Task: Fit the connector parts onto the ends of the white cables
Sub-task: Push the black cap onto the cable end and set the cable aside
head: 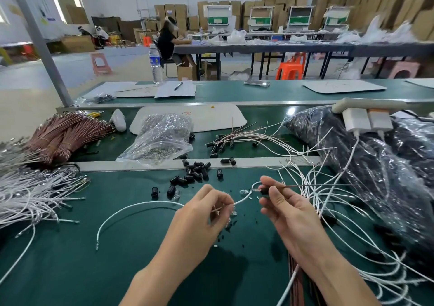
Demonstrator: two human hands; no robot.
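Left hand (206,211): thumb and forefinger pinch the white cable (141,203) just short of its near end. Judged: a grip that close keeps the tip stiff for aiming.
Right hand (291,211): fingertips pinch a black connector part (265,190), its mouth apparently facing the cable tip.
Cable tip: metal terminal just beside the part, nearly touching. Can't tell if it has entered.
Step (judged): lining up for insertion. Not seated.
Cable run: arcs left from the pinch across the green table (70,270), with the far end lying free there.
Brown wire (317,185): thin, leaves the right fingers heading right. Can't tell if it's already in the part or just held alongside.
Loose connector parts (195,172): scattered just beyond the hands, probably so the next one is in easy reach.
White cable pile (28,195): at the left edge, well apart. Likely feed stock.
Cables on right (328,200): tangled white strands beside the right hand. Whether any are fitted is hard to make out.
Clear bag (159,139): small metallic bits, too small to identify.
Brown bundles (68,136): tied, far left.
Black bag (375,164): contents hidden by glare, and cut off at the right edge.
Hidden: the left fingertips cover the exact grip point, and small debris under the hands is unreadable.
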